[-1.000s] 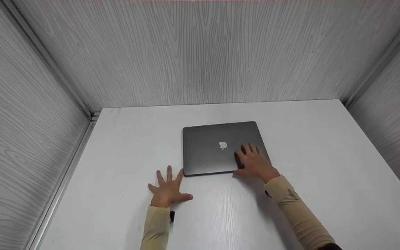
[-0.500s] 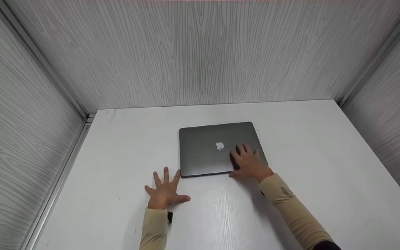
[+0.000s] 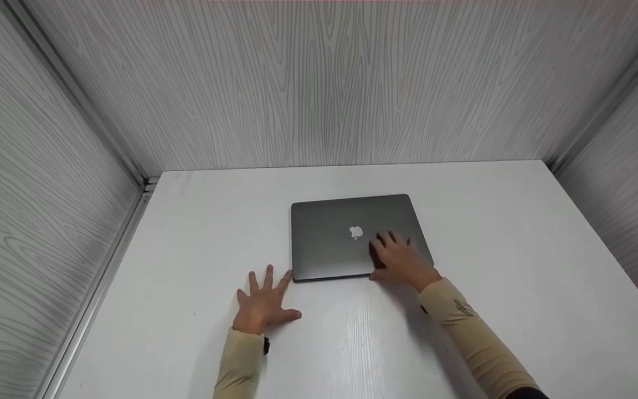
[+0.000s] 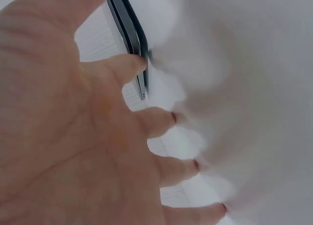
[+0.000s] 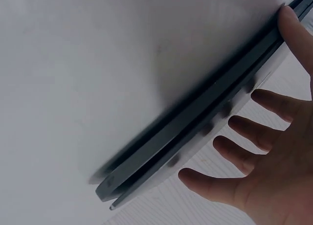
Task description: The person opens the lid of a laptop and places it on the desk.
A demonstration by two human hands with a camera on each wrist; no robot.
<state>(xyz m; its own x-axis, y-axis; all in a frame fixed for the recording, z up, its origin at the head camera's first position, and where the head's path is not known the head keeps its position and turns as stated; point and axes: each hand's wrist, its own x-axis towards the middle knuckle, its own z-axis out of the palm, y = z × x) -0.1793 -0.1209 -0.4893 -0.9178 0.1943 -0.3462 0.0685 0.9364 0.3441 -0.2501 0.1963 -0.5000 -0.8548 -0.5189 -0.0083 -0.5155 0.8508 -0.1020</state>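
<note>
A closed dark grey laptop (image 3: 330, 244) with a light apple logo lies flat on the white table. My left hand (image 3: 262, 310) is spread out beside its front left corner, index fingertip right at that corner. In the left wrist view the other fingertips of this hand (image 4: 88, 132) reach the tabletop. My right hand (image 3: 402, 263) is over the front right part of the lid with its fingers spread. The right wrist view shows that hand's thumb (image 5: 293, 32) at the laptop's front edge (image 5: 190, 105), its other fingertips close over the lid.
The white table (image 3: 214, 221) extends around the laptop on all sides. Wood-grain panels enclose it, with a back wall (image 3: 319, 83), a left wall (image 3: 36, 194) and a right wall (image 3: 629, 183). A metal rail (image 3: 97, 293) runs along the left.
My right hand has shifted slightly left over the lid. The left wrist has moved a little to the left, while its fingertips stay near the corner. The laptop stays put.
</note>
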